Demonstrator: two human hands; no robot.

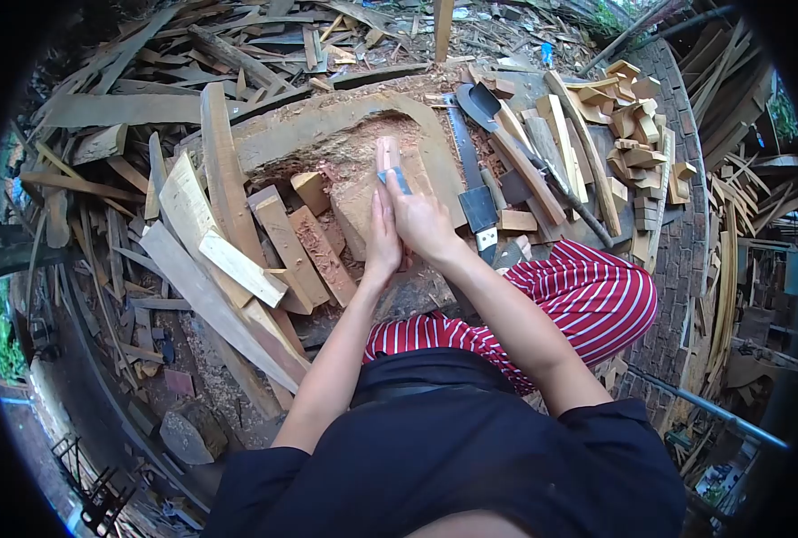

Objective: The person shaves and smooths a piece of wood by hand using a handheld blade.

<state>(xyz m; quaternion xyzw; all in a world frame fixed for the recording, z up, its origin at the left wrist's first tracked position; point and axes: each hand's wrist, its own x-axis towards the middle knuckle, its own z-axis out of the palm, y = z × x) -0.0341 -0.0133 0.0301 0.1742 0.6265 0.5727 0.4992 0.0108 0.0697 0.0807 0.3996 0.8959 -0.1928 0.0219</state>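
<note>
A narrow pinkish wood piece (pixel 387 154) lies in front of me on a thick wooden block (pixel 436 170), its near part hidden by my hands. My left hand (pixel 383 238) lies along the piece's left side, fingers together and pointing forward, gripping it. My right hand (pixel 424 226) closes over its right side, touching the left. Under the right fingertips shows a short blue-grey strip (pixel 401 179); what kind of tool it is I cannot make out. Wood shavings (pixel 327 184) fill the hollow around the block.
On the right lie a hand saw (pixel 464 143), a dark blade with a handle (pixel 481 103) and a black square item (pixel 479 208). Cut wood blocks (pixel 636 134) are piled farther right. Long boards (pixel 224 170) and a shaving-covered beam (pixel 320 251) lie left. My striped knee (pixel 596 291) is bent nearby.
</note>
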